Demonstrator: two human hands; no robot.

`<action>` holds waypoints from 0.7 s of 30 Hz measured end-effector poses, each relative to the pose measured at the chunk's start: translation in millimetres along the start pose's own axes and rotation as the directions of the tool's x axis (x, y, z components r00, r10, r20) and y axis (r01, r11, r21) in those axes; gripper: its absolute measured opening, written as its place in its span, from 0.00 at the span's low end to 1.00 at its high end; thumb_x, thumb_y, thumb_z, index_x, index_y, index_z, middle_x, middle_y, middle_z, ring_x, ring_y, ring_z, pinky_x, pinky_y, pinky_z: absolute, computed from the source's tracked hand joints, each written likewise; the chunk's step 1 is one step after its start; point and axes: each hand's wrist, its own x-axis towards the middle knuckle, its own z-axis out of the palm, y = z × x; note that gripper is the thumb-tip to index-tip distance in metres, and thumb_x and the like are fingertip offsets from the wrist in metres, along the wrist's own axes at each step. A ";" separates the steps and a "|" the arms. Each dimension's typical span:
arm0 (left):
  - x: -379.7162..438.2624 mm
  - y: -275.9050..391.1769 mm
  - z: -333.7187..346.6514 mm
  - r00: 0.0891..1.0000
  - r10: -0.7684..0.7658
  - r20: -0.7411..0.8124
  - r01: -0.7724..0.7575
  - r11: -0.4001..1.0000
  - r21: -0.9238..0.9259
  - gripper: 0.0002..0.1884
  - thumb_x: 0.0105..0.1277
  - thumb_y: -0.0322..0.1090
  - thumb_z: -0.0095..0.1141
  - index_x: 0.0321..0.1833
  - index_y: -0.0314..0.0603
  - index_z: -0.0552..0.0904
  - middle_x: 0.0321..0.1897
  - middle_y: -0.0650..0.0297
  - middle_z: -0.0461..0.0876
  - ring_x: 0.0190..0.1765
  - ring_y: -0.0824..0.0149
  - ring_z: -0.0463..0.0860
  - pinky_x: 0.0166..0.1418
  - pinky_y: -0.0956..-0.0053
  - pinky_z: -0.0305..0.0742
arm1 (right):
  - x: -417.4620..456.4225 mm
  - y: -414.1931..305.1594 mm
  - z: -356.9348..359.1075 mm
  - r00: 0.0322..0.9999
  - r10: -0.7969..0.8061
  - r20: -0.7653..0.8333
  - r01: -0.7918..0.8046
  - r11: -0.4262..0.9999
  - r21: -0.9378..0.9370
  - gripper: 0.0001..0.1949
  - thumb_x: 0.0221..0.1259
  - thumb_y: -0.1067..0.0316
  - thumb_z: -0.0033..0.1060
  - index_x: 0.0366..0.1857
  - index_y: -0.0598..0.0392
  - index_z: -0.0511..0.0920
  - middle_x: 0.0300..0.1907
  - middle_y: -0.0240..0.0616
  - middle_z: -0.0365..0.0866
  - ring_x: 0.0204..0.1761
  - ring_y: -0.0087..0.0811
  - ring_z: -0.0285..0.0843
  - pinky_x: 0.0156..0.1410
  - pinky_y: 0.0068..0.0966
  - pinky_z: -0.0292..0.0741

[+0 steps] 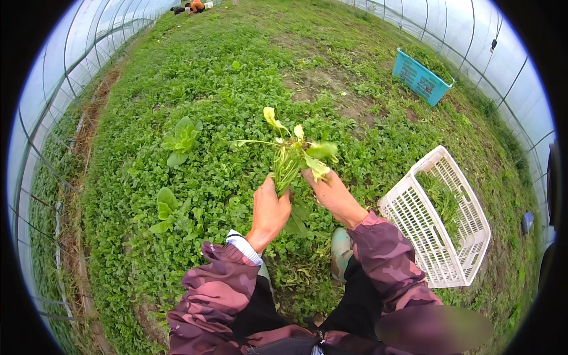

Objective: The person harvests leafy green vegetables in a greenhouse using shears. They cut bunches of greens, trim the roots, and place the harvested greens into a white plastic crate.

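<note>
My left hand (271, 206) is closed around the stems of a bunch of leafy greens (286, 166), held up in front of me with its stem ends and some yellowed leaves pointing away. Against the right side of the bunch is my right hand (330, 193), its fingers at a pale yellow-green leaf (317, 168); its fingertips are partly hidden, so its exact hold is unclear. Low green plants (222, 177) cover the ground below both hands.
A white plastic crate (412, 222) holding greens is tilted at my right. Farther off at the right stands a turquoise crate (417, 77) filled with greens. Larger leafy plants (182, 140) grow at left. A person (196, 6) crouches far away, near the greenhouse's left side.
</note>
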 end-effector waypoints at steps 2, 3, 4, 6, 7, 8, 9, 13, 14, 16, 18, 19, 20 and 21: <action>6.3 -0.1 -0.6 0.990 0.089 -0.109 -0.079 0.993 0.089 0.18 0.66 0.24 0.57 0.58 0.25 0.77 0.43 0.39 0.86 0.48 0.38 0.86 0.52 0.54 0.79 | 3.5 19.6 -5.7 0.999 -0.043 -0.001 0.042 0.979 -0.198 0.22 0.76 0.55 0.60 0.62 0.63 0.75 0.55 0.38 0.81 0.53 0.25 0.74 0.61 0.27 0.72; 10.3 -1.4 -1.9 0.977 0.136 -0.162 -0.114 0.984 0.138 0.20 0.65 0.23 0.58 0.59 0.24 0.75 0.44 0.38 0.86 0.49 0.37 0.85 0.53 0.53 0.79 | 4.4 24.8 -6.1 0.998 -0.065 0.003 0.063 0.954 -0.294 0.21 0.74 0.56 0.61 0.59 0.63 0.76 0.52 0.38 0.82 0.50 0.25 0.75 0.58 0.26 0.73; 14.8 -10.9 -6.6 0.977 0.158 -0.143 -0.125 0.969 0.212 0.25 0.62 0.22 0.60 0.63 0.23 0.72 0.44 0.38 0.85 0.48 0.38 0.85 0.51 0.52 0.79 | 2.5 16.0 7.3 0.992 -0.124 -0.012 0.114 0.945 -0.307 0.18 0.73 0.56 0.63 0.51 0.63 0.79 0.42 0.35 0.82 0.41 0.24 0.74 0.49 0.26 0.73; 18.7 -17.0 -6.3 0.976 0.156 -0.149 -0.101 0.942 0.321 0.25 0.62 0.23 0.60 0.62 0.23 0.72 0.44 0.38 0.85 0.47 0.39 0.85 0.50 0.53 0.79 | -8.7 3.2 22.5 0.998 -0.054 0.040 0.055 0.998 -0.034 0.18 0.75 0.52 0.62 0.45 0.61 0.81 0.33 0.29 0.78 0.35 0.21 0.70 0.41 0.23 0.70; 19.9 -14.9 -3.1 0.977 0.156 -0.146 -0.093 0.926 0.366 0.24 0.62 0.23 0.60 0.62 0.23 0.72 0.44 0.38 0.85 0.46 0.39 0.86 0.49 0.53 0.80 | -10.3 2.1 23.6 0.996 0.009 0.088 -0.016 0.997 0.074 0.19 0.75 0.50 0.61 0.43 0.59 0.81 0.32 0.27 0.77 0.34 0.19 0.69 0.39 0.22 0.68; 22.2 -12.2 -2.1 0.999 -0.017 -0.043 0.031 0.930 0.366 0.23 0.62 0.25 0.61 0.60 0.26 0.73 0.43 0.41 0.85 0.44 0.42 0.86 0.45 0.55 0.79 | -9.0 0.7 29.5 0.997 -0.008 0.079 -0.007 0.981 0.192 0.21 0.74 0.44 0.60 0.39 0.55 0.82 0.27 0.24 0.74 0.30 0.17 0.67 0.37 0.20 0.66; 22.4 -15.9 -3.3 0.998 0.017 -0.064 0.005 0.945 0.328 0.22 0.63 0.26 0.61 0.59 0.27 0.73 0.43 0.42 0.84 0.44 0.42 0.85 0.45 0.55 0.79 | -8.5 -3.9 35.7 0.997 0.037 0.062 -0.052 0.964 0.260 0.21 0.74 0.43 0.60 0.38 0.54 0.82 0.26 0.24 0.73 0.29 0.17 0.67 0.36 0.20 0.65; 27.0 -34.1 2.2 0.979 0.168 -0.113 -0.132 0.953 0.274 0.21 0.62 0.29 0.62 0.57 0.30 0.73 0.43 0.47 0.83 0.46 0.42 0.84 0.45 0.55 0.79 | -1.8 -10.5 43.2 0.985 0.174 -0.014 -0.147 0.870 0.470 0.20 0.73 0.42 0.61 0.33 0.50 0.80 0.22 0.22 0.71 0.24 0.17 0.64 0.30 0.19 0.59; 23.0 -33.4 1.5 0.959 0.267 -0.099 -0.210 0.897 0.388 0.22 0.62 0.28 0.62 0.57 0.30 0.73 0.43 0.47 0.83 0.47 0.42 0.84 0.45 0.55 0.79 | -1.0 -9.9 40.9 0.985 0.173 -0.008 -0.146 0.855 0.498 0.20 0.73 0.44 0.61 0.32 0.50 0.80 0.23 0.22 0.71 0.24 0.17 0.64 0.30 0.19 0.59; 18.6 -23.0 0.9 0.911 0.400 -0.101 -0.296 0.805 0.515 0.22 0.62 0.26 0.63 0.58 0.30 0.72 0.45 0.45 0.85 0.47 0.40 0.85 0.48 0.56 0.80 | 1.4 -7.7 34.5 0.984 0.177 0.007 -0.159 0.861 0.484 0.17 0.73 0.48 0.63 0.33 0.51 0.80 0.23 0.22 0.72 0.25 0.17 0.66 0.31 0.19 0.61; 17.4 -12.4 -2.2 0.977 0.203 -0.059 -0.174 0.931 0.321 0.21 0.64 0.26 0.62 0.59 0.30 0.72 0.45 0.44 0.86 0.47 0.41 0.86 0.48 0.58 0.81 | 3.1 -6.4 22.8 0.982 0.185 0.020 -0.178 0.900 0.397 0.14 0.72 0.53 0.65 0.33 0.53 0.80 0.25 0.22 0.74 0.27 0.17 0.68 0.34 0.19 0.65; 17.1 -8.2 -3.3 0.994 0.105 -0.021 -0.098 0.970 0.222 0.21 0.65 0.25 0.62 0.59 0.30 0.71 0.45 0.44 0.86 0.46 0.42 0.87 0.49 0.59 0.81 | 3.8 -0.5 20.7 0.991 0.133 -0.029 -0.116 0.937 0.329 0.13 0.72 0.56 0.66 0.35 0.54 0.81 0.27 0.23 0.77 0.29 0.17 0.70 0.36 0.19 0.67; 17.5 -7.0 -3.2 0.998 0.059 -0.027 -0.057 0.996 0.069 0.19 0.68 0.25 0.60 0.59 0.30 0.71 0.45 0.44 0.88 0.46 0.46 0.89 0.48 0.61 0.81 | 4.9 8.0 18.9 0.994 0.078 -0.075 -0.056 0.965 0.255 0.11 0.71 0.58 0.67 0.37 0.56 0.82 0.29 0.24 0.79 0.31 0.17 0.72 0.37 0.20 0.69; 18.0 -8.4 -5.2 0.997 0.080 -0.005 -0.080 0.996 0.026 0.19 0.69 0.26 0.60 0.59 0.30 0.71 0.46 0.46 0.88 0.46 0.53 0.89 0.49 0.63 0.81 | 4.3 9.3 20.0 0.993 0.024 -0.116 -0.003 0.984 0.177 0.11 0.70 0.60 0.67 0.40 0.58 0.83 0.31 0.25 0.81 0.33 0.17 0.74 0.39 0.20 0.71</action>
